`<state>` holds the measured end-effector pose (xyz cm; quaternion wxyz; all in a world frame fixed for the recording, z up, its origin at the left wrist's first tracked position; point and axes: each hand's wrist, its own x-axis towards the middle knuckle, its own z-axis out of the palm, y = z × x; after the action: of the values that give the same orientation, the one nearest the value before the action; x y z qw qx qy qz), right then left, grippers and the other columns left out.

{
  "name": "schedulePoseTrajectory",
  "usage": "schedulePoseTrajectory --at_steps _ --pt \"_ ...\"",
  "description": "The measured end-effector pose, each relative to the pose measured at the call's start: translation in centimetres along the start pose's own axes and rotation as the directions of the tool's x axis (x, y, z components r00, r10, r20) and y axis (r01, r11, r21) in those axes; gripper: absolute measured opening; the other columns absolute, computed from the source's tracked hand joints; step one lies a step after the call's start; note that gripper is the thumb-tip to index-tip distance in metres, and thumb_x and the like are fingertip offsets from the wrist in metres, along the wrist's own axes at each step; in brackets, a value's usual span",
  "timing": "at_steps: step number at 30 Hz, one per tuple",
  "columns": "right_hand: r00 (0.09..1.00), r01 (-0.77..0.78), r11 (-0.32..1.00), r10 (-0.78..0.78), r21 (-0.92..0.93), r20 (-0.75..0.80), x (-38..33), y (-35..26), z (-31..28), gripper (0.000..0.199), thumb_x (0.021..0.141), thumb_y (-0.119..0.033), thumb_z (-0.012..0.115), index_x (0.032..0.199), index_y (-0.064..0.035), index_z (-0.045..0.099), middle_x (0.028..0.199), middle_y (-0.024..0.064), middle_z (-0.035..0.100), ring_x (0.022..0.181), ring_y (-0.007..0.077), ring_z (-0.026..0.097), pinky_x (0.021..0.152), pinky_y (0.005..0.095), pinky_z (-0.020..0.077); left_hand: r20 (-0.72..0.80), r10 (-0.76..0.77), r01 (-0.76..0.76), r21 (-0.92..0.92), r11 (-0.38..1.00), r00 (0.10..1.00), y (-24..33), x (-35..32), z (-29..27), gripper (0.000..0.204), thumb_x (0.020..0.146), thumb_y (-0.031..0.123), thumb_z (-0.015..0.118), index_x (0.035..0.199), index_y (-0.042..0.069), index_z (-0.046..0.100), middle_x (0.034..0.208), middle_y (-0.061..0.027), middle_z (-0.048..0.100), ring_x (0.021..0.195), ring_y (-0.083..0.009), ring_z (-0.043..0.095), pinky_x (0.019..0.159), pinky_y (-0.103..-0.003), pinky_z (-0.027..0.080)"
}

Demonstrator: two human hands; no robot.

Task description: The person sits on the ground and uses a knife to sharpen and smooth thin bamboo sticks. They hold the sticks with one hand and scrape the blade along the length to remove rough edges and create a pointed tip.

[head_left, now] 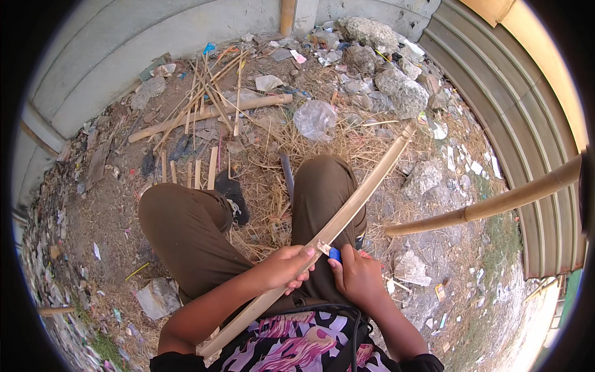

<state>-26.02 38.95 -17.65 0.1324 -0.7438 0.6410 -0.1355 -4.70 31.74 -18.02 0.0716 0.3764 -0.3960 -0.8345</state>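
A long split bamboo strip (365,195) lies slantwise across my lap, from beside my left hip up to the far right past my right knee. My left hand (284,270) is closed round its lower part, thumb on top. Just right of it, my right hand (361,276) grips a small blue-handled tool (334,254). The tool's tip meets the right side of the strip, where a pale, roughened patch shows. Fingers hide most of the tool, so its exact kind is unclear.
Thin bamboo strips (207,93) lie piled over a thicker bamboo length (155,129) ahead. A bamboo pole (489,208) juts in from the right. Rubble chunks (401,93), a plastic bag (315,120) and litter cover the ground. Corrugated sheeting (496,105) stands at right.
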Motion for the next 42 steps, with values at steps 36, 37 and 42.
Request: schedulePoseTrajectory --at_steps 36,37,42 --pt "0.999 -0.042 0.996 0.039 -0.078 -0.036 0.9 -1.4 1.7 0.037 0.099 -0.042 0.058 0.091 -0.0069 0.051 0.072 0.0129 0.059 0.053 0.0339 0.062 0.043 0.0433 0.0473 -0.216 -0.116 0.108 -0.047 0.993 0.970 -3.4 -8.9 0.8 0.044 0.111 0.043 0.037 0.100 0.002 0.048 0.069 -0.0009 0.044 0.057 -0.0071 0.040 0.052 -0.022 0.036" --pt "0.998 -0.045 0.996 0.043 -0.079 -0.035 0.9 -1.4 1.7 0.037 0.099 -0.042 0.058 0.092 -0.0069 0.051 0.072 0.0130 0.059 0.053 0.0341 0.062 0.043 0.0435 0.0474 -0.223 -0.124 0.118 -0.042 0.992 0.967 -3.5 -9.7 0.8 0.043 0.111 0.042 0.037 0.101 0.002 0.049 0.069 -0.0011 0.044 0.058 -0.0071 0.040 0.052 -0.022 0.036" --pt "0.995 -0.100 0.991 0.097 -0.092 -0.039 0.9 -1.4 1.5 0.036 0.099 -0.042 0.058 0.093 -0.0070 0.051 0.072 0.0130 0.059 0.054 0.0344 0.063 0.044 0.0442 0.0475 -0.257 -0.117 0.131 0.038 0.991 0.959 -4.5 -13.3 1.3 0.042 0.111 0.040 0.036 0.102 0.002 0.050 0.070 -0.0011 0.046 0.058 -0.0072 0.041 0.053 -0.022 0.036"
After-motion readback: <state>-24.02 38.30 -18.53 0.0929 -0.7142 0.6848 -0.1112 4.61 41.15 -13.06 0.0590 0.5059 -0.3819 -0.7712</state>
